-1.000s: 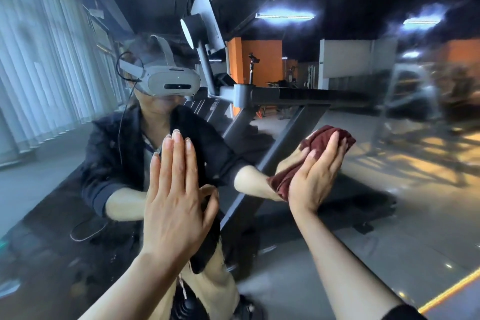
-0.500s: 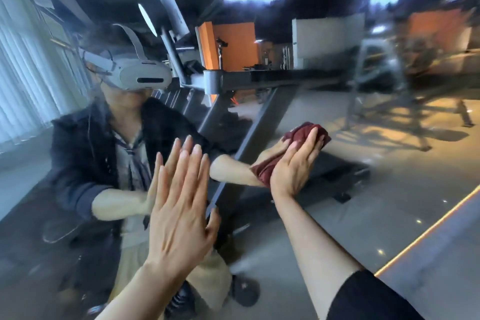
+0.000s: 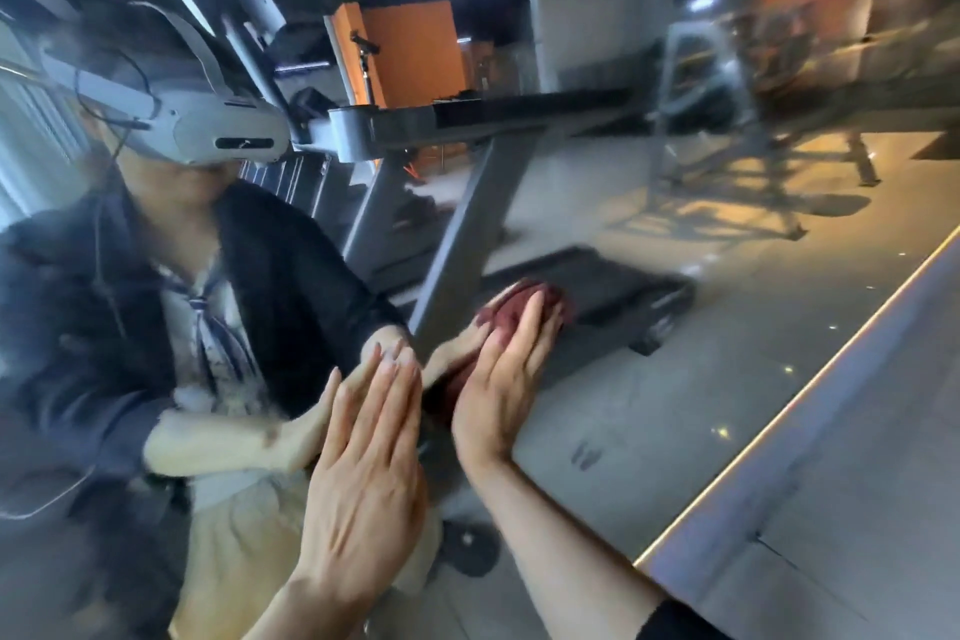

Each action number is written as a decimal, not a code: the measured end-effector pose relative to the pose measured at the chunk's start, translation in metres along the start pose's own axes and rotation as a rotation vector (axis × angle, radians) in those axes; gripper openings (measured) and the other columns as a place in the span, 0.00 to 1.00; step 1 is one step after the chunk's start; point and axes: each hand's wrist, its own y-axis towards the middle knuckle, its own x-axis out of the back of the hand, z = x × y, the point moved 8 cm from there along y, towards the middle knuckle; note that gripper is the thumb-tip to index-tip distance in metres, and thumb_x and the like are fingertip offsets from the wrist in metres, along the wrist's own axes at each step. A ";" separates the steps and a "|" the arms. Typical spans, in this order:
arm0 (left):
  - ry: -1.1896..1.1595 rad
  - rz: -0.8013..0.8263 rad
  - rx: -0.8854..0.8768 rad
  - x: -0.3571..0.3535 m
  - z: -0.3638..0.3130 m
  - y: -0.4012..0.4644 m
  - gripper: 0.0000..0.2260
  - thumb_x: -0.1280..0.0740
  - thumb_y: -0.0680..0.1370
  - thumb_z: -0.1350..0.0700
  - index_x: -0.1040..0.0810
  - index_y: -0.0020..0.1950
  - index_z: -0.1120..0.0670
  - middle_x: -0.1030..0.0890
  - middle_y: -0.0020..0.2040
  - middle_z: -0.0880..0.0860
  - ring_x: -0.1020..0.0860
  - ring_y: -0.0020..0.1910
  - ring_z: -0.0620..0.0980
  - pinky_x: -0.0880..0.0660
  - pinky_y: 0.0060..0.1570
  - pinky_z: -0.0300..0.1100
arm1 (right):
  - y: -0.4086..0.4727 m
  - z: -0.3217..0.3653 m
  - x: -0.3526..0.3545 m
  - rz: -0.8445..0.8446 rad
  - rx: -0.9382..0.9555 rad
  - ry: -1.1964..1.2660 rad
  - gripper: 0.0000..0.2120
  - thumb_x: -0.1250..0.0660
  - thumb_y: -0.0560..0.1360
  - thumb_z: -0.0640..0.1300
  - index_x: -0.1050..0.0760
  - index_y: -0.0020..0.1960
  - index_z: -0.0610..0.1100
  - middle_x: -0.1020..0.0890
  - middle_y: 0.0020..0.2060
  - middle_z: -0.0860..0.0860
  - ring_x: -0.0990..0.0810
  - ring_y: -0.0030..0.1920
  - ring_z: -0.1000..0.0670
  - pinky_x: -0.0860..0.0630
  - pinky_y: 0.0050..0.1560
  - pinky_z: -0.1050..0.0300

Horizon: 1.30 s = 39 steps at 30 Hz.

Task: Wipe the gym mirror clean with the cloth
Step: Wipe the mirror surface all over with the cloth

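The gym mirror [image 3: 675, 379] fills nearly the whole view and shows a person's reflection and a treadmill. My right hand [image 3: 506, 374] presses a dark red cloth [image 3: 524, 301] flat against the glass with straight fingers, near the middle of the view. Most of the cloth is hidden behind that hand. Just to its left, my left hand [image 3: 369, 457] lies flat on the mirror, fingers straight and together, holding nothing.
The mirror's lower edge [image 3: 779, 411] runs as a bright strip diagonally at the right, with grey floor [image 3: 857, 509] below it. Reflected in the glass are a treadmill frame [image 3: 457, 244], gym machines and orange walls.
My right hand has slid the cloth down and to the left on the glass, closer to my left hand. The view has tilted and dropped.
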 end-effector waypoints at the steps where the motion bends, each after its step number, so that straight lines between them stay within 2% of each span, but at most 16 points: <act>1: -0.011 -0.009 0.008 -0.002 0.001 0.001 0.34 0.36 0.73 0.60 0.40 0.78 0.66 0.41 0.79 0.63 0.46 0.80 0.57 0.52 0.78 0.57 | -0.032 0.002 -0.004 0.072 0.067 -0.035 0.26 0.53 0.84 0.58 0.49 0.81 0.56 0.49 0.81 0.47 0.47 0.81 0.45 0.36 0.74 0.39; 4: 0.028 0.032 -0.011 -0.008 0.002 0.003 0.35 0.35 0.73 0.59 0.42 0.78 0.67 0.44 0.80 0.64 0.49 0.81 0.58 0.50 0.78 0.60 | -0.030 -0.009 0.000 0.144 0.147 -0.060 0.25 0.55 0.85 0.58 0.53 0.81 0.61 0.51 0.80 0.52 0.49 0.81 0.49 0.36 0.74 0.39; 7: 0.076 0.091 0.000 -0.010 0.001 0.004 0.33 0.36 0.77 0.56 0.43 0.79 0.66 0.45 0.80 0.62 0.48 0.80 0.59 0.53 0.78 0.58 | 0.052 -0.036 0.020 -0.040 -0.050 -0.045 0.30 0.53 0.82 0.57 0.45 0.81 0.49 0.45 0.80 0.44 0.44 0.80 0.42 0.36 0.73 0.38; 9: 0.078 0.096 0.010 -0.010 0.000 0.003 0.33 0.37 0.78 0.56 0.44 0.79 0.65 0.46 0.81 0.62 0.49 0.81 0.59 0.54 0.79 0.58 | 0.062 -0.044 0.025 -0.107 -0.127 -0.044 0.31 0.53 0.82 0.57 0.43 0.81 0.45 0.44 0.80 0.41 0.42 0.79 0.41 0.36 0.73 0.39; 11: 0.046 0.078 0.003 -0.008 0.000 0.004 0.33 0.36 0.77 0.57 0.44 0.79 0.65 0.46 0.81 0.61 0.50 0.81 0.57 0.52 0.78 0.58 | 0.009 -0.039 0.012 -0.008 -0.071 -0.045 0.28 0.51 0.84 0.55 0.44 0.81 0.46 0.45 0.80 0.43 0.43 0.80 0.42 0.37 0.75 0.42; 14: -0.054 0.012 0.005 0.002 0.003 0.003 0.30 0.37 0.78 0.60 0.41 0.79 0.63 0.43 0.80 0.60 0.49 0.81 0.54 0.50 0.78 0.56 | -0.114 -0.016 -0.007 0.334 0.264 -0.150 0.27 0.48 0.86 0.52 0.48 0.82 0.48 0.48 0.81 0.44 0.48 0.81 0.43 0.41 0.77 0.44; 15: -0.084 -0.007 0.010 0.006 0.004 -0.001 0.28 0.38 0.79 0.60 0.40 0.78 0.63 0.42 0.80 0.59 0.48 0.81 0.54 0.50 0.78 0.56 | -0.129 -0.014 -0.007 0.386 0.331 -0.159 0.27 0.48 0.86 0.51 0.51 0.83 0.51 0.48 0.81 0.44 0.48 0.81 0.43 0.42 0.77 0.44; 17: -0.115 -0.026 0.016 0.013 0.009 -0.013 0.24 0.43 0.82 0.60 0.39 0.78 0.64 0.42 0.80 0.60 0.47 0.80 0.57 0.47 0.77 0.59 | -0.092 -0.013 -0.003 0.333 0.310 -0.105 0.27 0.48 0.85 0.48 0.51 0.82 0.54 0.47 0.80 0.46 0.48 0.81 0.44 0.41 0.77 0.44; 19: -0.093 -0.023 0.016 0.016 0.014 -0.029 0.26 0.41 0.78 0.64 0.39 0.77 0.66 0.42 0.80 0.61 0.46 0.80 0.60 0.47 0.77 0.63 | -0.023 -0.004 0.008 0.177 0.168 -0.071 0.26 0.49 0.84 0.48 0.46 0.81 0.49 0.45 0.80 0.44 0.45 0.80 0.43 0.39 0.76 0.40; 22: -0.067 -0.006 0.054 0.011 0.017 -0.052 0.32 0.36 0.72 0.67 0.39 0.77 0.67 0.42 0.80 0.62 0.46 0.80 0.60 0.52 0.78 0.58 | 0.023 0.000 0.010 0.030 0.056 -0.059 0.26 0.50 0.84 0.48 0.42 0.80 0.42 0.41 0.79 0.39 0.42 0.79 0.39 0.37 0.74 0.37; 25: -0.094 0.006 0.107 0.002 0.016 -0.068 0.31 0.36 0.74 0.67 0.38 0.77 0.67 0.43 0.80 0.61 0.47 0.80 0.57 0.54 0.79 0.55 | -0.053 -0.017 0.004 0.167 0.099 -0.155 0.25 0.49 0.84 0.48 0.45 0.81 0.47 0.41 0.79 0.40 0.40 0.78 0.40 0.31 0.70 0.37; 28: -0.114 0.022 0.137 0.001 0.017 -0.078 0.26 0.42 0.78 0.63 0.37 0.76 0.67 0.43 0.80 0.60 0.49 0.81 0.54 0.54 0.79 0.52 | -0.126 -0.031 0.012 0.344 0.239 -0.227 0.28 0.46 0.83 0.45 0.49 0.81 0.49 0.39 0.78 0.40 0.40 0.78 0.41 0.31 0.70 0.39; 30: -0.096 0.048 0.153 0.001 0.020 -0.084 0.28 0.40 0.77 0.64 0.38 0.77 0.66 0.44 0.81 0.60 0.49 0.81 0.55 0.55 0.79 0.53 | -0.099 -0.025 0.011 0.330 0.298 -0.222 0.27 0.45 0.82 0.43 0.45 0.80 0.45 0.38 0.77 0.39 0.40 0.78 0.40 0.32 0.72 0.39; 34: -0.084 0.075 0.205 0.001 0.023 -0.096 0.33 0.38 0.74 0.65 0.41 0.79 0.64 0.48 0.82 0.57 0.49 0.81 0.55 0.53 0.79 0.54 | -0.019 0.001 0.013 0.196 0.206 -0.189 0.25 0.48 0.83 0.42 0.41 0.80 0.40 0.40 0.78 0.38 0.42 0.79 0.40 0.42 0.78 0.45; 36: -0.100 0.085 0.235 -0.002 0.021 -0.102 0.34 0.37 0.73 0.65 0.42 0.79 0.64 0.47 0.82 0.58 0.49 0.81 0.55 0.53 0.78 0.54 | -0.043 0.002 0.011 0.229 0.248 -0.219 0.25 0.48 0.83 0.43 0.42 0.80 0.41 0.39 0.78 0.37 0.42 0.78 0.40 0.40 0.77 0.44; 39: -0.108 0.090 0.253 -0.005 0.020 -0.111 0.36 0.36 0.72 0.65 0.42 0.79 0.64 0.45 0.81 0.59 0.49 0.81 0.55 0.50 0.77 0.56 | -0.129 -0.014 0.010 0.426 0.439 -0.331 0.28 0.42 0.81 0.41 0.43 0.79 0.44 0.37 0.77 0.39 0.40 0.78 0.39 0.33 0.73 0.41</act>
